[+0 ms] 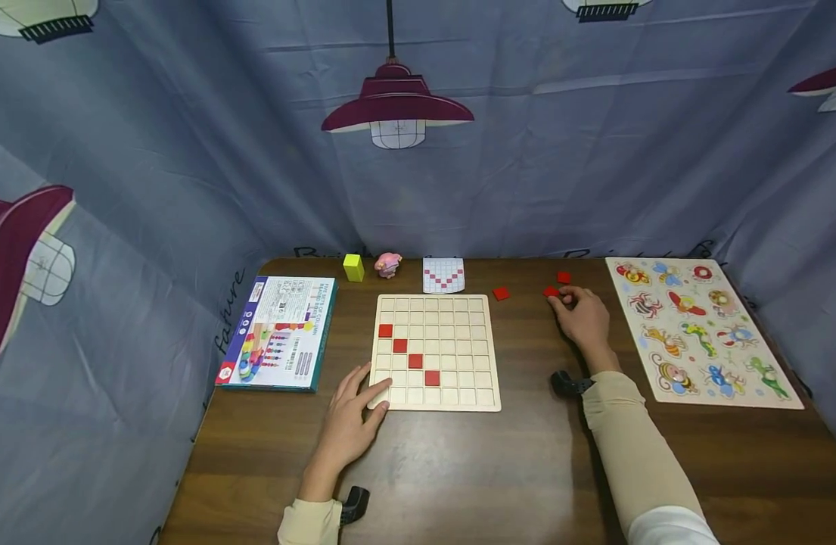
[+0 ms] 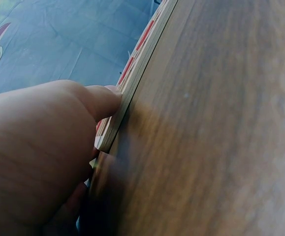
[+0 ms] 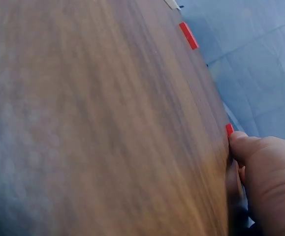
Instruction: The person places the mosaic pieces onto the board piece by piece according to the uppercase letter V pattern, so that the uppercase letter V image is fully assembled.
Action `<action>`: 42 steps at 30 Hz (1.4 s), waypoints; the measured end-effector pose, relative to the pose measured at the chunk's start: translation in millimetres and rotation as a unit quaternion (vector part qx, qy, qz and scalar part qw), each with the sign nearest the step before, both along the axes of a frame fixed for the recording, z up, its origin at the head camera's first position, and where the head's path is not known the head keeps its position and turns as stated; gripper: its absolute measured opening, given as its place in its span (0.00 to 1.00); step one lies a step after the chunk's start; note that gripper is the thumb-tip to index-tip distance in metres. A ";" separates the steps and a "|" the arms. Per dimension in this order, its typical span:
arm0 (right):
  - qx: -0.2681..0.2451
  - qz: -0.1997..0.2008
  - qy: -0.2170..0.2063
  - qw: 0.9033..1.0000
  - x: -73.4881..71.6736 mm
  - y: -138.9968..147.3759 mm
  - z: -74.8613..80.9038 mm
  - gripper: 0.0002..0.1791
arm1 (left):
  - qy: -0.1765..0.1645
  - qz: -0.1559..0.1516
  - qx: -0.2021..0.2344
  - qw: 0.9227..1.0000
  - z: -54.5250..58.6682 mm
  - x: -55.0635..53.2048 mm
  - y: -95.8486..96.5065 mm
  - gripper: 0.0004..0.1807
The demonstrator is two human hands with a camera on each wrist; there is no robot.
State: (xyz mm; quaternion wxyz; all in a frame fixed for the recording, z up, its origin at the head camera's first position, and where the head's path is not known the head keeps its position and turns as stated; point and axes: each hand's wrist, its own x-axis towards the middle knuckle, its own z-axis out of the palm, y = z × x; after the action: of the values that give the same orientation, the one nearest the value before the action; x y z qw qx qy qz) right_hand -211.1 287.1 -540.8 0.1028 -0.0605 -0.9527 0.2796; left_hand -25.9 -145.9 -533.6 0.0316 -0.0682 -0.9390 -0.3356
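Two contacts visible, one to each hand. On the left hand [image 1: 349, 424], fingers spread, with thumb and forefinger on the lower-left corner of the pale gridded wooden board [image 1: 465, 348]; in the left wrist view, thumb tip against the board's edge. On the right hand [image 1: 586, 322], fingers curled in, with thumb and forefinger at a red square tile [image 1: 550, 291], well to the right of the board; cannot tell whether pinched or merely touched.

Lying loose, just beyond that fingertip contact, another red tile [image 1: 564, 277]; beside the board's upper-right corner, a third loose tile [image 1: 501, 294]. Set in the board's cells, four red squares [image 1: 415, 361], stepping diagonally downward from left to right. Close behind the board's far edge, a small white pattern card [image 1: 443, 272] printed with a V of reddish squares.

Strapped at the wrists, black devices [image 1: 569, 384], next to tan sleeves [image 1: 638, 446]. Farther out on the left, a bead-toy box [image 1: 278, 333] with teal sides, then a yellow-green block [image 1: 353, 268] and a pink figurine [image 1: 388, 265]. Out on the right, an insect-picture board [image 1: 703, 333]. Beneath everything, a brown wood-grain table [image 1: 458, 473]; behind, a blue-grey curtain [image 1: 526, 182] printed with maroon lamps.
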 end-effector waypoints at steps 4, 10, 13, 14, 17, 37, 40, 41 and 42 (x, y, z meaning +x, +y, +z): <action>0.019 0.005 0.021 1.000 1.3 -2.2 -3.7 0.20 | -0.002 0.000 0.003 1.000 0.1 0.0 -0.6 0.21; 0.017 0.013 0.025 0.999 5.0 -4.5 -6.2 0.20 | -0.008 0.001 0.006 1.000 0.5 1.2 -1.3 0.21; 0.014 0.015 0.029 0.999 5.7 -5.4 -6.3 0.19 | -0.007 0.002 0.003 1.000 -0.6 1.3 -1.7 0.21; 0.014 0.017 0.032 0.999 6.0 -5.7 -6.0 0.19 | -0.006 0.003 0.003 1.000 -1.0 1.2 -1.8 0.21; 0.016 0.024 0.036 0.999 7.1 -6.5 -5.8 0.18 | -0.003 0.004 0.001 1.000 -1.2 1.4 -1.8 0.21; -0.061 0.062 0.121 0.989 44.3 -28.0 -12.8 0.15 | 0.000 0.002 0.002 1.000 -1.0 -0.7 -4.5 0.21; -0.065 0.065 0.130 0.987 48.7 -30.6 -13.7 0.15 | 0.001 -0.001 0.002 1.000 -2.4 -1.1 -4.8 0.21; -0.066 0.067 0.134 0.986 51.0 -32.3 -14.1 0.14 | 0.001 -0.002 0.002 1.000 -3.0 -0.9 -5.0 0.21; -0.066 0.071 0.139 0.986 53.5 -34.4 -14.4 0.14 | 0.002 -0.003 0.001 1.000 -3.7 -0.7 -5.3 0.21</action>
State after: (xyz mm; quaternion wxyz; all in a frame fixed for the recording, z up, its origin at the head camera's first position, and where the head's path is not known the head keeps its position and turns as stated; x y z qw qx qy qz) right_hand -157.6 252.6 -555.2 0.2101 0.0399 -0.9105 0.3540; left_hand -26.5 -151.2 -537.3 0.0330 -0.0716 -0.9385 -0.3362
